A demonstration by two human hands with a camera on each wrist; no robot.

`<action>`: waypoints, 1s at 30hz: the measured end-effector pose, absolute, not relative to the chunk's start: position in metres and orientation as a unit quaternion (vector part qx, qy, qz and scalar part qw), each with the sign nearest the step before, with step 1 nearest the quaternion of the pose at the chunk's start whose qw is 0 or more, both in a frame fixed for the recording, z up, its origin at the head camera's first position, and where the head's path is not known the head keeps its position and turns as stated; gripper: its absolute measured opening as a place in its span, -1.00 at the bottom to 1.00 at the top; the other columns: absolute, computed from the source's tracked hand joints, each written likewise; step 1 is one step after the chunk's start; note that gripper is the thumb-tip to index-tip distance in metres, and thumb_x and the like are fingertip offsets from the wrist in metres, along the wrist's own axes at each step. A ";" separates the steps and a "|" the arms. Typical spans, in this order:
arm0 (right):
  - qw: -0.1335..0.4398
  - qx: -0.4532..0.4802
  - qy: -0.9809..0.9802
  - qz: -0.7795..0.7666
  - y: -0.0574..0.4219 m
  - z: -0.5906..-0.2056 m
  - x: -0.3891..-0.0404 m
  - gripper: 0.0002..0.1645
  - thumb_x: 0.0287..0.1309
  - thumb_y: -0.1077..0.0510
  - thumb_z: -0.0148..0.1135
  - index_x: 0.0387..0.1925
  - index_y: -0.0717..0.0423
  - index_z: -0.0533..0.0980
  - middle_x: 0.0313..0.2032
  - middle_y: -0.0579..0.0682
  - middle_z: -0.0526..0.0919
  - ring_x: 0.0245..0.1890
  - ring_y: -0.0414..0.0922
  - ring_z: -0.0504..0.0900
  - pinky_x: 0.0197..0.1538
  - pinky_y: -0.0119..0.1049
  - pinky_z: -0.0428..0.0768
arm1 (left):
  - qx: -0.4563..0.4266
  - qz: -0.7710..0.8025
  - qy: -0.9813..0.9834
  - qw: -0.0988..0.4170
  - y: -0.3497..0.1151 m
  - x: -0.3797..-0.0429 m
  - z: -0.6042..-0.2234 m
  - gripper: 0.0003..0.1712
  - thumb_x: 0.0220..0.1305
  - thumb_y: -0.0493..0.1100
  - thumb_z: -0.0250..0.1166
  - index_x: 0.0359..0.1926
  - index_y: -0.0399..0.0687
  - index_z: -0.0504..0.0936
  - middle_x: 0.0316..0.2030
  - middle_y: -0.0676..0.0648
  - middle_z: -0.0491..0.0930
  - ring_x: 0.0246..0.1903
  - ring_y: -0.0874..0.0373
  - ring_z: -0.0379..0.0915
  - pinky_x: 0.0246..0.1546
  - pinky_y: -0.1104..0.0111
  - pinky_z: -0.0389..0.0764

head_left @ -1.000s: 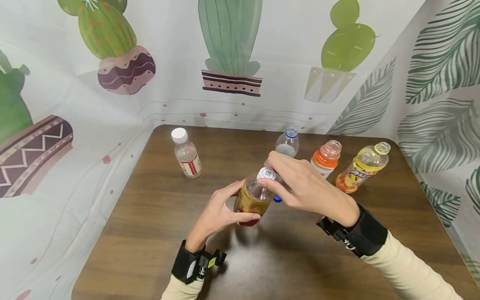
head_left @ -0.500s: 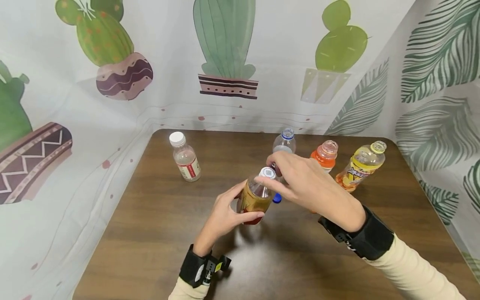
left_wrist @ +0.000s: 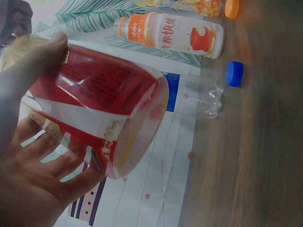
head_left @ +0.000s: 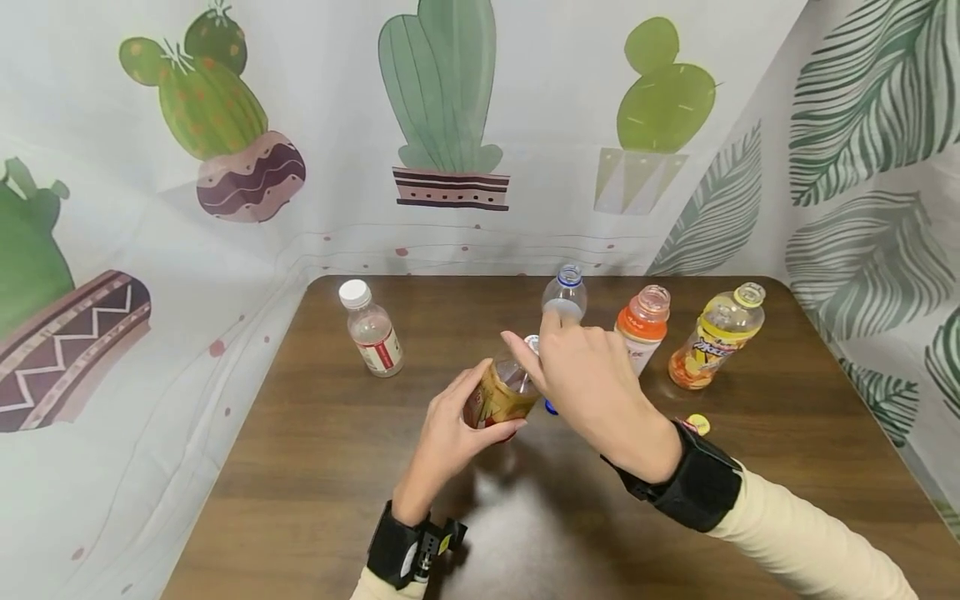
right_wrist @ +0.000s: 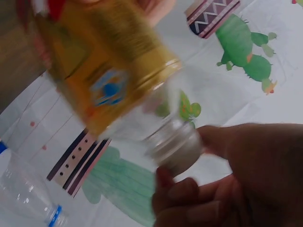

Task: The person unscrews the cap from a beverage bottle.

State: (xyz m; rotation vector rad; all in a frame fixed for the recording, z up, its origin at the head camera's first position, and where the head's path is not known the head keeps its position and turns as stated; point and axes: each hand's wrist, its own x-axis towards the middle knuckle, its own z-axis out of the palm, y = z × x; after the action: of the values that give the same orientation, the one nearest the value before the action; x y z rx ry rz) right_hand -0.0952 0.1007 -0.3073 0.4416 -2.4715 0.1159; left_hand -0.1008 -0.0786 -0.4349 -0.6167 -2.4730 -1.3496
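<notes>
Gold-and-red bottle [head_left: 501,396] tilted, white cap [right_wrist: 182,153] uppermost

The left hand [head_left: 450,427] grips the bottle's body, thumb and fingers spread wide around it. The long axis slants: base below the left fingers, neck pointing up toward the right hand [head_left: 596,383], whose thumb and fingertips narrowly pinch the cap. A clear blue-ringed bottle [head_left: 564,292] stands just beyond the right fingers.

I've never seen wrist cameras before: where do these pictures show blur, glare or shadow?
Right wrist view: dim, the bottle and cap smeared, the printed backdrop crisper; head view: clearer, pale glare on the near tabletop with dark shadows beside it; left wrist view: dim too, a white glint on the bottle's red label.
</notes>
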 end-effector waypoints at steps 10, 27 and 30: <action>0.309 0.217 -0.919 0.112 0.100 -0.311 -0.103 -0.50 0.29 -0.06 0.19 -0.61 0.16 0.30 -0.74 -0.09 0.23 -0.83 -0.10 0.32 -0.76 -0.23 0.28 | -0.204 -0.472 -0.843 0.156 -0.079 -0.101 -0.435 -0.09 -0.09 0.04 0.62 0.33 0.14 0.46 -0.04 0.00 0.64 -0.14 0.16 0.60 -0.20 0.25 0.67; 0.264 0.363 -0.881 0.147 0.114 -0.298 -0.107 -0.57 0.36 -0.06 0.14 -0.51 0.10 0.28 -0.62 -0.15 0.25 -0.68 -0.23 0.24 -0.67 -0.43 0.19 | -0.211 -0.505 -0.832 0.090 -0.091 -0.097 -0.423 -0.08 -0.06 0.11 0.60 0.35 0.45 0.40 0.05 0.17 0.61 -0.01 0.23 0.55 -0.03 0.18 0.63; 0.250 0.379 -0.881 0.134 0.116 -0.297 -0.107 -0.56 0.39 -0.11 0.11 -0.47 0.10 0.31 -0.61 -0.14 0.27 -0.67 -0.23 0.26 -0.67 -0.44 0.20 | -0.224 -0.515 -0.825 0.063 -0.094 -0.097 -0.422 -0.10 -0.05 0.12 0.58 0.35 0.44 0.41 0.07 0.19 0.61 0.00 0.24 0.55 0.01 0.20 0.62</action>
State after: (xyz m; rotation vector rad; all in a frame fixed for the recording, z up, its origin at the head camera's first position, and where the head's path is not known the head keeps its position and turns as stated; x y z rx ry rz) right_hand -0.1074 0.1163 -0.2967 1.0319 -2.3983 0.3652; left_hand -0.0966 -0.0944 -0.4224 -0.6765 -2.4933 -1.5570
